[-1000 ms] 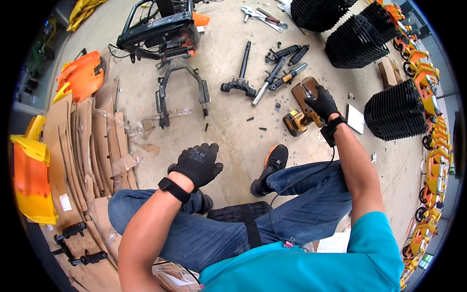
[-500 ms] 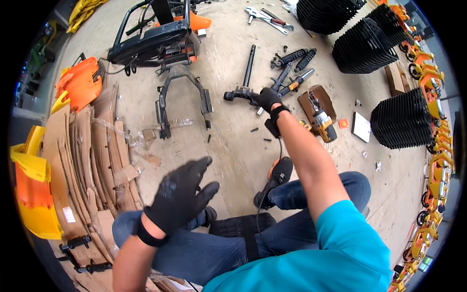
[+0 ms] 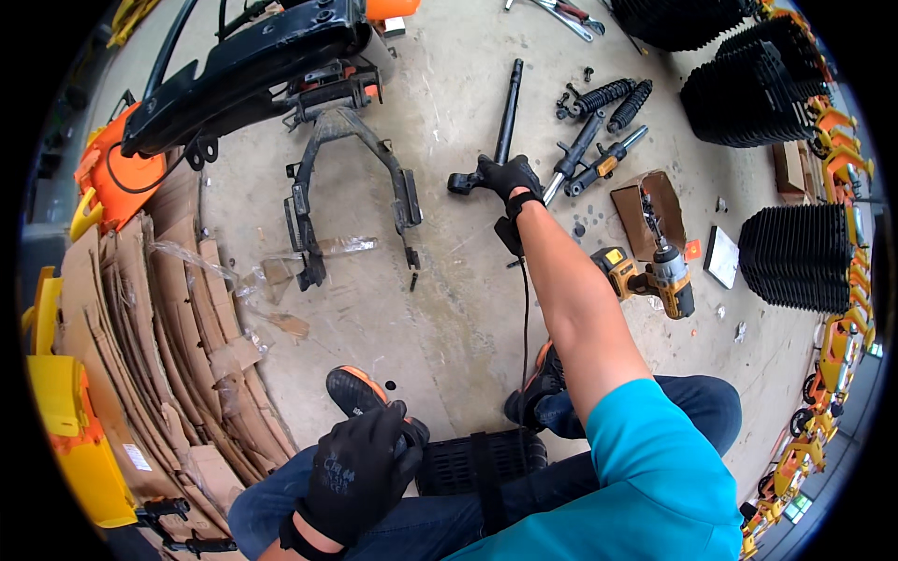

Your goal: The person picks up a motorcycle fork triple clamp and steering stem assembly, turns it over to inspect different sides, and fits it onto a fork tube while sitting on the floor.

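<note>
My right hand [image 3: 510, 178], in a black glove, is closed around the crossbar of a black steering stem [image 3: 510, 112] lying on the floor. The stem's tube points away from me, and one clamp end sticks out left of my fingers; the rest is under the glove. My left hand [image 3: 360, 472], also gloved, hovers over my left thigh with loosely bent fingers and nothing visible in it. Right of the stem lie two fork legs [image 3: 606, 161] and two black coil shock absorbers [image 3: 603, 95]. A yellow-and-black cordless impact wrench [image 3: 669, 280] rests nearer me on the right.
A black forked metal bracket [image 3: 351, 131] lies left of centre, below a black vehicle frame [image 3: 253, 70]. Flattened cardboard [image 3: 178, 346] is piled along the left. An open cardboard box [image 3: 645, 210], a white box [image 3: 721, 257] and stacked black crates [image 3: 795, 257] stand on the right.
My view has shifted, so floor items sit elsewhere in the picture. My right hand has moved onto the stem's crossbar. My left hand has dropped toward my lap, its fingers drawn closer together.
</note>
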`<action>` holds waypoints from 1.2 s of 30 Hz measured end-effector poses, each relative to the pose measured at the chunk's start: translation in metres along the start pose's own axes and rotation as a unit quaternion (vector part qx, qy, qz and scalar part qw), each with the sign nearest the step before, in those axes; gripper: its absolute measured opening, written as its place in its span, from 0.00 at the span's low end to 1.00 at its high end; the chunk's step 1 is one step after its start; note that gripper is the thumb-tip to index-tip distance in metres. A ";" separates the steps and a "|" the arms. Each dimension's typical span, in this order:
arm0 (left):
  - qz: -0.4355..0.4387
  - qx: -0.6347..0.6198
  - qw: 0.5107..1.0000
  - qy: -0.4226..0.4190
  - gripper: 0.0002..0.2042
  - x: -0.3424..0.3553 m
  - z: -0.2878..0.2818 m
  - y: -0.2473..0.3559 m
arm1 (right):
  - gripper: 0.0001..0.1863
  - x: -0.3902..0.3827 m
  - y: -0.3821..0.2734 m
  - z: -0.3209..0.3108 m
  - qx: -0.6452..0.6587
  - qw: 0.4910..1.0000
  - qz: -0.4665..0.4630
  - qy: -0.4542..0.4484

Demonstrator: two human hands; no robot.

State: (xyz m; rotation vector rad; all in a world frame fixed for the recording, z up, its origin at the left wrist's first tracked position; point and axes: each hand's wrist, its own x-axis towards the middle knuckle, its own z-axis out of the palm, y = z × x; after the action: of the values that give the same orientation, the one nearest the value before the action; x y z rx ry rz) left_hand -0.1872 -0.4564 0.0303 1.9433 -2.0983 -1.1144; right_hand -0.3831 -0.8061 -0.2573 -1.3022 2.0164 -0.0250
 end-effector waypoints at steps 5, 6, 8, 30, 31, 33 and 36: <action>0.000 0.002 1.000 -0.031 0.24 0.003 0.000 0.003 | 0.47 0.012 0.002 0.003 0.028 1.000 -0.012 -0.008; 0.003 0.007 1.000 -0.030 0.24 0.004 0.000 0.003 | 0.47 0.014 0.003 0.004 0.037 0.999 -0.014 -0.004; 0.010 0.010 1.000 -0.014 0.24 0.004 0.000 0.002 | 0.45 0.014 0.010 0.007 0.057 0.997 -0.044 0.021; 0.057 0.059 0.994 0.071 0.23 -0.007 0.010 0.018 | 0.46 -0.036 0.098 -0.016 0.167 0.976 -0.091 0.105; 0.052 0.047 0.995 0.071 0.23 -0.006 0.008 0.020 | 0.41 -0.029 0.097 -0.018 0.159 0.974 -0.091 0.133; 0.031 0.001 0.998 0.047 0.22 -0.004 0.001 0.024 | 0.34 -0.011 0.098 -0.023 0.128 0.978 -0.064 0.153; 0.085 -0.059 0.992 0.072 0.22 0.000 -0.013 0.034 | 0.28 0.032 0.102 -0.023 0.072 0.981 -0.105 0.146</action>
State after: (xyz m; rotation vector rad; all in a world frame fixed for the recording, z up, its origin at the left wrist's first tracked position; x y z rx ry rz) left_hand -0.2091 -0.4646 0.0580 1.7023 -2.0299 -1.0086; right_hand -0.4834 -0.7897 -0.2973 -1.4795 2.0627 -0.4768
